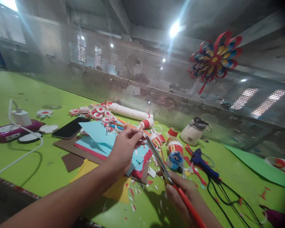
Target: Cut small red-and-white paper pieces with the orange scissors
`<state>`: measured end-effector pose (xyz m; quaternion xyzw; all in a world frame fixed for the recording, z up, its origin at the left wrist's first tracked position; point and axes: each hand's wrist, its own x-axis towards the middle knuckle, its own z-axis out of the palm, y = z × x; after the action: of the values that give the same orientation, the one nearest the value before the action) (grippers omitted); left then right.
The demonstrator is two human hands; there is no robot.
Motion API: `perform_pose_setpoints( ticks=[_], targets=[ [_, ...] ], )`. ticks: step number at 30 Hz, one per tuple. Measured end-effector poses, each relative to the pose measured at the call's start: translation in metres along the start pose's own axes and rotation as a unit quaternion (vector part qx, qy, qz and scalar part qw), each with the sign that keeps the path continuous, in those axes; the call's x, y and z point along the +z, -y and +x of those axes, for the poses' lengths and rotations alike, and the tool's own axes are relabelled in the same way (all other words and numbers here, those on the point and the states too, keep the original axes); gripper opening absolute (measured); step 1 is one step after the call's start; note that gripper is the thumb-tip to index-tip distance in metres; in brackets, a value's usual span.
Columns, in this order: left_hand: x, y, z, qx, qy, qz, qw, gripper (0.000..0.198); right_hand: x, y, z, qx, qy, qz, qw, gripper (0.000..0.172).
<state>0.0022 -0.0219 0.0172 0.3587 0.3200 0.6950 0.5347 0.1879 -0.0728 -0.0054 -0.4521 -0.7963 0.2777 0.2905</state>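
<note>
My left hand [123, 147] is closed in a pinch above the stacked paper, with a small paper piece [143, 134] at its fingertips, mostly hidden by them. In my right hand [180, 190] are scissors [158, 158] with long metal blades and red handles; their tips point up and away, close to the left fingertips. Under the left hand lie light blue paper [97, 136], red sheets and brown card [66, 146]. Red and white paper scraps [133, 199] are scattered below the blades. Beyond are several cut paper cups [175, 147].
At right lies a blue glue gun [204, 164] with a looping black cord. Behind it stands a white container [193, 131]. A phone [71, 127], a purple power bank [16, 130] and a white cable are at left. A mesh partition [133, 76] runs behind, with a paper flower [215, 60].
</note>
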Motion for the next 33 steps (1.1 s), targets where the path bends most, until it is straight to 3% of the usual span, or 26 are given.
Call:
perform_pose_setpoints(
  ticks=[21, 33],
  targets=[
    [-0.001, 0.004, 0.001, 0.018, 0.006, -0.001, 1.0, 0.013, 0.001, -0.011, -0.001, 0.011, -0.023, -0.036, 0.999, 0.047],
    [0.0, 0.002, 0.001, 0.006, 0.006, -0.013, 1.0, 0.012, 0.003, -0.003, -0.002, 0.02, -0.04, -0.012, 0.999, 0.048]
  ],
)
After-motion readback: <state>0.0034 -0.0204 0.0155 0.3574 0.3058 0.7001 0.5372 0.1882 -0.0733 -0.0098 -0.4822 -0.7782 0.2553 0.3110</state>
